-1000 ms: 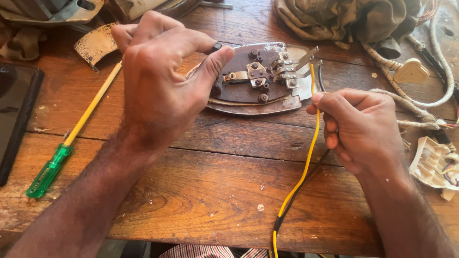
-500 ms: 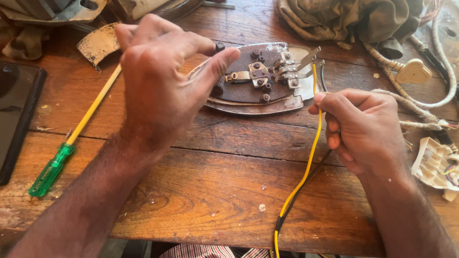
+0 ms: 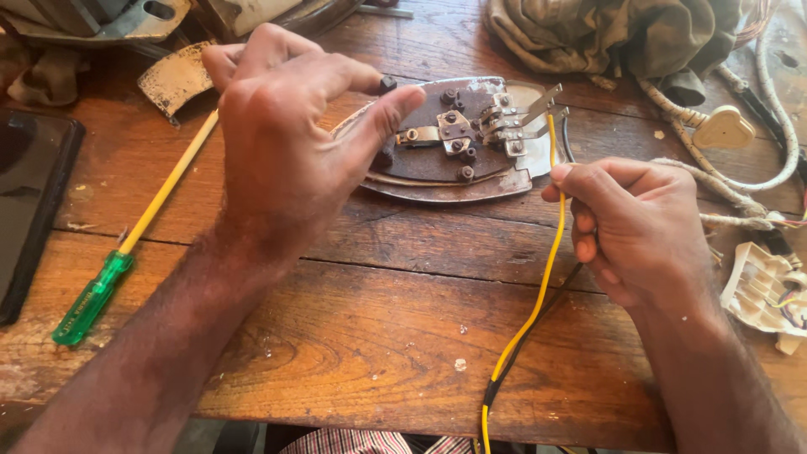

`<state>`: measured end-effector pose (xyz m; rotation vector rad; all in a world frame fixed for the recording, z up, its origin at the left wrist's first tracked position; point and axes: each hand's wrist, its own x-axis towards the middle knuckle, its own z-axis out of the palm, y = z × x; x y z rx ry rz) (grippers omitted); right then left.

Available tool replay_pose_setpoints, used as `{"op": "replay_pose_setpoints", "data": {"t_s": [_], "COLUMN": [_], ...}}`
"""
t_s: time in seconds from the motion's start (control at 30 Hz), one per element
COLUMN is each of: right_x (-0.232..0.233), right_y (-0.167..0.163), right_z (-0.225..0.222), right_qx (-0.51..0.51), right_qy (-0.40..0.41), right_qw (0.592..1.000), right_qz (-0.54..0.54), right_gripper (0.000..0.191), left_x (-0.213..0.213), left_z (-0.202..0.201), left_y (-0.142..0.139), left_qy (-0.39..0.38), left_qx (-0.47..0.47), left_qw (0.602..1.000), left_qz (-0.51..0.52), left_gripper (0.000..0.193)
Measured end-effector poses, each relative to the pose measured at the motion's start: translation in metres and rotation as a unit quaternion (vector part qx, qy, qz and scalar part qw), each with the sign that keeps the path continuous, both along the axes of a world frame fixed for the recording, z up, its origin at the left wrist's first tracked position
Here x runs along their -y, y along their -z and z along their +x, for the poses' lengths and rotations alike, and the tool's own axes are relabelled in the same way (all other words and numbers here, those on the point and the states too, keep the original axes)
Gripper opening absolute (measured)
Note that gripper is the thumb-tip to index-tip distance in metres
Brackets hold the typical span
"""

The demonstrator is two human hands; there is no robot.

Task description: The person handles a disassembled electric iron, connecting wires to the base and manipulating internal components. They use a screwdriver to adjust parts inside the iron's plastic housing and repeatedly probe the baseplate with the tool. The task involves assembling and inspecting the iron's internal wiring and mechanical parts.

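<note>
Since the earlier frames, our left hand [image 3: 286, 143] has hardly shifted: it still arches over the left end of the rusty iron soleplate [image 3: 458, 143], and the yellow wire [image 3: 546, 261] still runs up to the metal terminals [image 3: 521, 118] on the plate's right side.

Our left hand has its fingers bent and loosely spread, the thumb tip pressing against the plate's left part and a fingertip touching a small dark knob [image 3: 387, 83] at its upper edge. The soleplate lies flat on the wooden table [image 3: 353, 336], partly under that hand and just beyond our right hand [image 3: 639, 227].

Our right hand is curled, thumb and forefinger pinching the yellow wire a little below the terminals; a dark wire [image 3: 538, 324] runs beside it down to the table's near edge.

A screwdriver [image 3: 126, 244] with a yellow shaft and green handle lies to the left of our left forearm, apart from it. A heap of cloth [image 3: 622, 34] sits behind the plate, and a white plastic part [image 3: 761, 290] lies just right of our right wrist.
</note>
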<state>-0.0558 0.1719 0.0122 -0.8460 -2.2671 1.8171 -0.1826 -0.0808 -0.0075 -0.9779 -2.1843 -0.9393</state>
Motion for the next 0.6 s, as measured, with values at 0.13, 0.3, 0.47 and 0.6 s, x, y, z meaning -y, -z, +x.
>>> {"op": "replay_pose_setpoints", "data": {"t_s": [0.13,0.3,0.47,0.6], "right_x": [0.0002,0.0011,0.0012,0.0016], "right_y": [-0.0008,-0.0019,-0.0032,-0.0053], "right_z": [-0.0007,-0.0004,-0.0004,-0.0001], "right_qx": [-0.012,-0.011,0.000,0.004], "right_qy": [-0.002,0.000,0.004,-0.002], "right_qw": [1.000,1.000,1.000,1.000], "right_qz": [-0.005,-0.003,0.006,0.006], "right_gripper": [0.023,0.024,0.024,0.026], "left_x": [-0.0027,-0.0009,-0.0009,-0.0043], "left_z": [-0.0011,-0.0033,0.0023,0.0013], "left_y": [0.0025,-0.0006,-0.0051,-0.0041], "left_qy": [0.041,0.105,0.034,0.048], "left_qx": [0.000,-0.007,-0.014,-0.014], "left_qw": [0.999,0.994,0.999,0.998], "left_qz": [0.018,0.013,0.022,0.034], "left_gripper": [0.018,0.015,0.022,0.018]}}
